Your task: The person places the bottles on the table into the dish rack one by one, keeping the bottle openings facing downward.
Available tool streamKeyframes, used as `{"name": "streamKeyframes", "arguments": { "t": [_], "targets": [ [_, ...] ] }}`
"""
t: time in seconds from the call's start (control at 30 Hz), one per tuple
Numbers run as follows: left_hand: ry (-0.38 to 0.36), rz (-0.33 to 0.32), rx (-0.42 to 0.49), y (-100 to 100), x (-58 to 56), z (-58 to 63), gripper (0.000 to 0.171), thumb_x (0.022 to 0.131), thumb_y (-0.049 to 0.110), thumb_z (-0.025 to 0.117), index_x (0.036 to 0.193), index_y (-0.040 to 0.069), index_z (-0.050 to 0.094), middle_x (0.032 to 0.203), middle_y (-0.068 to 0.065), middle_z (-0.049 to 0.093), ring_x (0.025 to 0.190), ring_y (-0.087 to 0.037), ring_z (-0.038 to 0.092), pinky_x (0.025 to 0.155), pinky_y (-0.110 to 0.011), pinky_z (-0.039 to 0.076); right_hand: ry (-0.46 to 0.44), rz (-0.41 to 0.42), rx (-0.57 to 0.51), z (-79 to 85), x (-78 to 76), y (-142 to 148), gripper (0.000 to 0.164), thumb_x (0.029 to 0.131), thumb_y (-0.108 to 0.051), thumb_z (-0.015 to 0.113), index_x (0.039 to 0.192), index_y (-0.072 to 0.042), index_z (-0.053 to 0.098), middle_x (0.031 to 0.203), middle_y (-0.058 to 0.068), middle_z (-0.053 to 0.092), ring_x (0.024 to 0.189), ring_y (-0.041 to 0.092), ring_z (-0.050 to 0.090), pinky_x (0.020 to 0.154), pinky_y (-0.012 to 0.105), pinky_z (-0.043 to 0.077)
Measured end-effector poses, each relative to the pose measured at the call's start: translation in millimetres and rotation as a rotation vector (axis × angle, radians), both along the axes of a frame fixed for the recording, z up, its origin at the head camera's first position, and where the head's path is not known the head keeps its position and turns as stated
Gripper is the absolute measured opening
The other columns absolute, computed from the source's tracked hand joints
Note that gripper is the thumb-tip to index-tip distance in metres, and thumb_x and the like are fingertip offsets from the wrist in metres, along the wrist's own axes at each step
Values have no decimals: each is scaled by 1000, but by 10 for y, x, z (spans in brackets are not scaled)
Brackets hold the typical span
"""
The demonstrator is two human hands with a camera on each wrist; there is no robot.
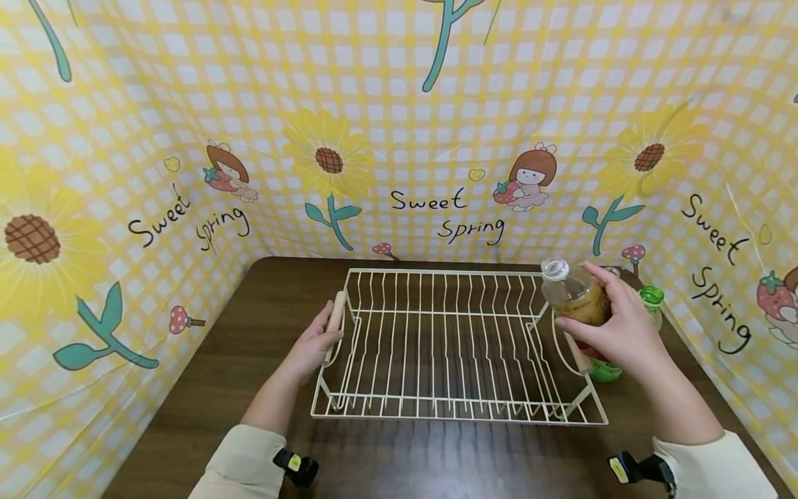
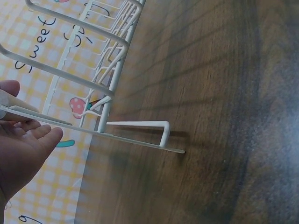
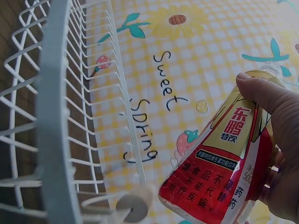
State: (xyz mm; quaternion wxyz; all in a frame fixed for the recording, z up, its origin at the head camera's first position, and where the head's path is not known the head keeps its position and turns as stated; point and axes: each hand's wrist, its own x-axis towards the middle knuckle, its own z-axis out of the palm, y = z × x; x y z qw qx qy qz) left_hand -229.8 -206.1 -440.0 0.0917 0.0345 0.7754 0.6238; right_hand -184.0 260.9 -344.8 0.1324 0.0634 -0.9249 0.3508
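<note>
In the middle of the head view, a cream wire rack (image 1: 458, 419) is set on the dark wooden table (image 1: 206, 388), its long side spread across the frame, so that both ends seem meant to be within reach. At centre left, its wooden left handle (image 1: 337, 315) is held by the left hand (image 1: 310, 346), the thumb on one side and the fingers on the other, presumably so that the rack is kept from sliding. At centre right, a clear bottle with a red and yellow label (image 1: 576, 298) is gripped round its side by the right hand (image 1: 617, 319), the thumb pressed on one face and the fingers wrapped behind. By this side grip the neck, on which no cap is seen, is left unobstructed at the top. The bottle is tilted across the right wrist view, its base at lower centre, just beside the right handle (image 1: 580, 357); whether the two are touching cannot be told. Behind the right hand, at the right of the head view, a green-necked object (image 1: 652, 296) is partly hidden, perhaps placed there so that the rack's space is left free. The backdrop is formed by a yellow checked cloth (image 1: 374, 83)
</note>
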Motion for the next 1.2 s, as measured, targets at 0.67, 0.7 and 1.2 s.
{"name": "streamKeyframes", "arguments": {
  "t": [0.67, 0.7, 1.2],
  "targets": [
    [65, -23, -98, -24, 11, 44, 74, 97, 5, 47, 156, -1, 1, 163, -24, 2, 149, -37, 13, 122, -48, 14, -26, 182, 111, -71, -424, -565, 93, 76, -38, 83, 152, -18, 33, 142, 23, 46, 132, 47, 37, 97, 63, 41],
    [79, -23, -122, -26, 7, 62, 74, 98, 7, 47, 156, -1, 2, 163, -25, 4, 148, -38, 16, 122, -49, 16, -26, 189, 114, -86, -446, -591, 93, 76, -37, 83, 152, -18, 34, 142, 22, 47, 132, 46, 37, 98, 63, 41],
    [239, -128, -231, 445, -80, 592, 79, 95, 24, 63, 157, 9, 16, 165, -14, 10, 152, -37, 8, 119, -58, 21, 13, 304, 223, -174, -598, -966, 91, 73, -38, 85, 150, -16, 39, 142, 14, 52, 129, 39, 45, 105, 58, 37]
  ]
}}
